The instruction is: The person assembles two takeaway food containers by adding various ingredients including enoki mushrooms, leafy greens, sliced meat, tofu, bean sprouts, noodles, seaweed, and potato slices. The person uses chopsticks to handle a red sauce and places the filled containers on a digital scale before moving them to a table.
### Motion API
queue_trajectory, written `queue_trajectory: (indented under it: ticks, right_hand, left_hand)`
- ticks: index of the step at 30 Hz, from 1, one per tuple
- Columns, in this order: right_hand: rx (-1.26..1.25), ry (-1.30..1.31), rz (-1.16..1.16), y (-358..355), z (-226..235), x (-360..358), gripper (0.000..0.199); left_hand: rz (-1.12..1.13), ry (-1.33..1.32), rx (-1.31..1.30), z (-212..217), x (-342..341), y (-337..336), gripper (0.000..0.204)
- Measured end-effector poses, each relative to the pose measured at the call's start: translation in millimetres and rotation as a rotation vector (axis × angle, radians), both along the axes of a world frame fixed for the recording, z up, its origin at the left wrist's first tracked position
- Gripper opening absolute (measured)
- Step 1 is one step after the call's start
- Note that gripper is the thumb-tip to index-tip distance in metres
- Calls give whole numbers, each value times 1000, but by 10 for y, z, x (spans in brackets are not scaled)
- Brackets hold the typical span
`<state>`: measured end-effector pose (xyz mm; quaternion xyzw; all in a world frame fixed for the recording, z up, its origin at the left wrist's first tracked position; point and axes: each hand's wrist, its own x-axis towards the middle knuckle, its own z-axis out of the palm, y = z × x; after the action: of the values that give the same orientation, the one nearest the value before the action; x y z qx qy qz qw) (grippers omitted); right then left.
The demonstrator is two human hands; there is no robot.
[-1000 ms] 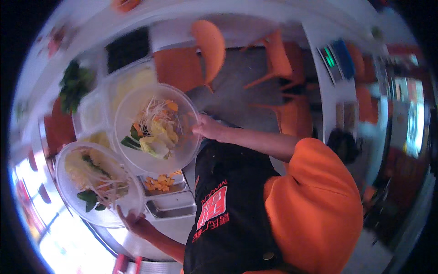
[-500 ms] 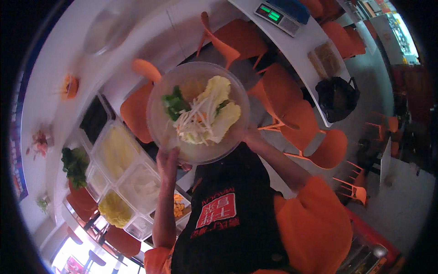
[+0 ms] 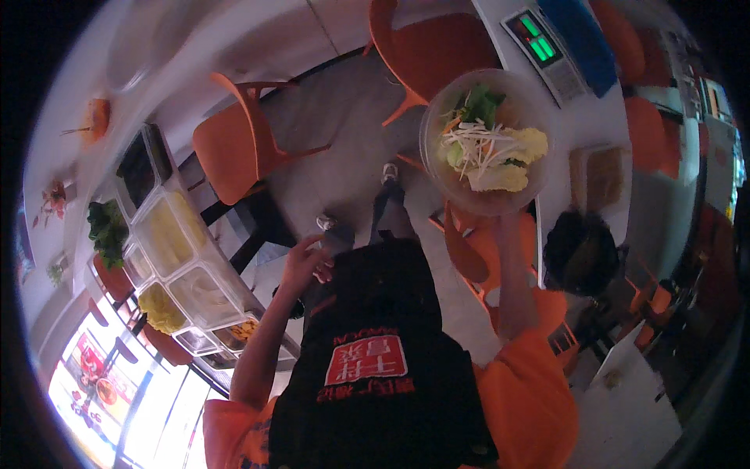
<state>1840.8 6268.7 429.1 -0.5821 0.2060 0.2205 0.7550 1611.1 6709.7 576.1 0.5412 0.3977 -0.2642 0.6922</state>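
The grey floor (image 3: 344,133) lay open between orange chairs (image 3: 234,156). At two o'clock a round clear plastic bowl (image 3: 486,141) of shredded vegetables and leafy greens rested on the right hand (image 3: 500,215), arm raised beneath it. The left hand (image 3: 306,262) hung loosely curled, holding nothing.

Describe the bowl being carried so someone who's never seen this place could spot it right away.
Start at the white counter on the right, near its scale. Before it, the right hand lifts a clear round bowl of cabbage, greens and pale shreds, unlike the rectangular tubs on the left.
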Motion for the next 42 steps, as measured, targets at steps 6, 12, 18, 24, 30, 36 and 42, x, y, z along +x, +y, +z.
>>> queue_trajectory:
  ticks: [6,12,18,24,30,36,42]
  right_hand:
    - [163,231,-175,-197,-903,55,42]
    - [208,325,-223,-258,-1327,-156,43]
    - [258,328,-163,-92,-1769,125,44]
    - [282,316,-158,-88,-1934,301,44]
    - [273,283,-156,-150,-1914,290,45]
    - [226,257,-132,-152,-2055,654,51]
    - [198,169,-30,183,-2262,1510,57]
  left_hand:
    - [100,168,41,-198,-367,90,46]
    - [237,168,25,-151,-474,113,47]
    - [266,268,14,-358,-616,120,50]
    - [186,250,2,-375,-217,143,42]
    - [-19,-200,130,-1075,2116,50,51]
    - [117,-132,376,-2043,3955,-275,48]
    - [213,-85,382,-2062,3855,-201,52]
